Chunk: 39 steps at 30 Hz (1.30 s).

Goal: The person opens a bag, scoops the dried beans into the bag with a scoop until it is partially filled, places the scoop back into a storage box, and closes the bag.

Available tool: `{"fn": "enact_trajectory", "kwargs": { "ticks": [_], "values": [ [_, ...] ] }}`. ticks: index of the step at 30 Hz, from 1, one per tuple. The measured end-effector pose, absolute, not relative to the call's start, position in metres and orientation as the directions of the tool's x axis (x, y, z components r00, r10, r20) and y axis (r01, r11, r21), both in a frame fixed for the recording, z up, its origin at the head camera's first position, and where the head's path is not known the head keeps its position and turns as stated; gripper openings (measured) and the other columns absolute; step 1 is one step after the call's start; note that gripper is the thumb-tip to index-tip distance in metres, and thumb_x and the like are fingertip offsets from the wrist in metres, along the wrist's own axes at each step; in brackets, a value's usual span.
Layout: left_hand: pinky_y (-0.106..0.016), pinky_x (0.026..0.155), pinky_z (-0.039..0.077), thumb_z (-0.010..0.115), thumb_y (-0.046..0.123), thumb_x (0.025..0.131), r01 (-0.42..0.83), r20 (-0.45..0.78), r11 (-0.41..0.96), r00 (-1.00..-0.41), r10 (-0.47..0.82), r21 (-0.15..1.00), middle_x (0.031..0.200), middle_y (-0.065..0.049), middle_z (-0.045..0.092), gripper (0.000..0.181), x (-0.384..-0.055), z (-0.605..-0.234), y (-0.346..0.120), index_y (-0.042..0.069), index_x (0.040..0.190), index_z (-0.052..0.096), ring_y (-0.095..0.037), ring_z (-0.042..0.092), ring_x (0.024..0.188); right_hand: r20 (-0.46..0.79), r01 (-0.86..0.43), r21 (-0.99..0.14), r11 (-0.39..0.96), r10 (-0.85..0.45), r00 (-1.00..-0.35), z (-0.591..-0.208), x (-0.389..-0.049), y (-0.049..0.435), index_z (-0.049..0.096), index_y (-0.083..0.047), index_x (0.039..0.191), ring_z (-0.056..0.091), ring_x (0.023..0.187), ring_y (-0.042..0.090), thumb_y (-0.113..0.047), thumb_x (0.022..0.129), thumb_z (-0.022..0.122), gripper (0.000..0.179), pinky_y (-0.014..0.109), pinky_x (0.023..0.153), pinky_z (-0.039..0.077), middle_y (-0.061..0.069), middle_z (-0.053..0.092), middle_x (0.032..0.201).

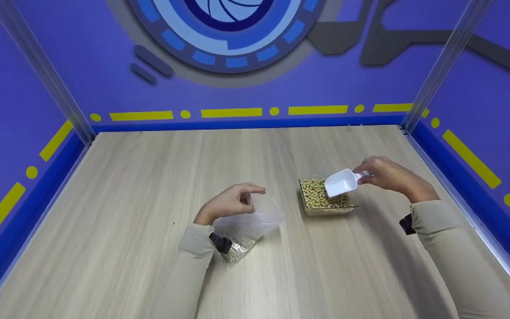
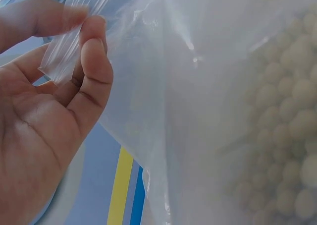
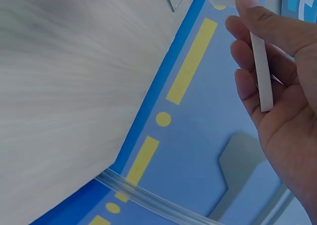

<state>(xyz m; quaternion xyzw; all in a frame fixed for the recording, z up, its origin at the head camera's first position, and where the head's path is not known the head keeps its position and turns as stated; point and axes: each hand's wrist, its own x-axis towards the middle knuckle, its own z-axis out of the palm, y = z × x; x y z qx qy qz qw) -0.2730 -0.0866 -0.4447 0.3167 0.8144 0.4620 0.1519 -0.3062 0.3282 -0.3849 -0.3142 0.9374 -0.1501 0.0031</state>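
The left forearm point(image 1: 185, 279) reaches from near to far, slanting right; the right forearm point(image 1: 461, 261) slants left. The left hand point(image 1: 228, 201), the nearer of the two, pinches between thumb and fingertips; the right hand point(image 1: 388, 175), farther and to the right, grips with thumb opposite curled fingers

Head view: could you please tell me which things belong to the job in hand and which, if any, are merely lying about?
Part of the job:
white scoop, held in the right hand
clear container of beans
clear bag with beans, pinched by the left hand

Apparently just there:
wood-grain table
patterned back wall
dark speck, too small to identify
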Motion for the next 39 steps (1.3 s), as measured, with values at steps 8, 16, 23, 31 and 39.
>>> {"fn": "enact_trajectory", "kwargs": {
  "ticks": [8,16,23,31,39],
  "values": [
    [-0.022,0.067,0.043,0.06,0.001,0.085,0.37,0.03,0.393,-0.76,0.65,0.842,0.133,-0.014,0.055,0.054,-0.272,-0.445,-0.087,0.006,0.138,0.051,-0.01,0.052,0.076,0.104,-0.616,-0.196,0.763,-0.608,-0.787,-0.376,-0.305,0.334,0.073,0.006,0.1,0.064,0.084,0.031,0.001,0.076,0.075,0.025,0.045,0.073,0.054,0.018,0.07,0.092],
    [-0.023,0.067,0.043,0.06,0.0,0.086,0.349,0.024,0.375,-0.759,0.651,0.859,0.133,-0.016,0.055,0.053,-0.272,-0.445,-0.087,0.005,0.138,0.051,-0.01,0.052,0.076,0.055,-0.611,-0.107,0.784,-0.609,-0.791,-0.37,-0.303,0.328,0.073,0.005,0.099,0.063,0.084,0.029,0.001,0.076,0.076,0.024,0.043,0.073,0.055,0.017,0.07,0.092],
    [-0.022,0.068,0.044,0.061,0.0,0.085,0.352,0.033,0.368,-0.76,0.649,0.861,0.133,-0.017,0.056,0.053,-0.272,-0.445,-0.087,0.003,0.137,0.052,-0.01,0.052,0.076,0.075,-0.666,0.029,0.745,-0.666,-0.742,-0.37,-0.301,0.318,0.076,0.0,0.091,0.063,0.077,0.023,0.0,0.072,0.079,0.019,0.038,0.069,0.056,0.012,0.07,0.084],
    [-0.022,0.068,0.044,0.061,-0.001,0.086,0.347,0.03,0.373,-0.766,0.642,0.861,0.132,-0.016,0.056,0.053,-0.272,-0.446,-0.087,0.005,0.137,0.052,-0.01,0.053,0.077,0.068,-0.667,0.042,0.744,-0.669,-0.741,-0.374,-0.3,0.312,0.076,0.0,0.09,0.064,0.078,0.024,-0.001,0.072,0.08,0.019,0.038,0.069,0.057,0.013,0.071,0.085],
    [-0.024,0.069,0.045,0.06,0.0,0.086,0.359,0.039,0.373,-0.764,0.644,0.856,0.133,-0.012,0.056,0.053,-0.273,-0.448,-0.088,0.007,0.137,0.053,-0.011,0.054,0.077,0.05,-0.697,0.055,0.715,-0.699,-0.713,-0.386,-0.304,0.311,0.074,0.0,0.082,0.058,0.069,0.02,-0.001,0.073,0.078,0.01,0.036,0.064,0.053,0.009,0.066,0.075]
  ]
}}
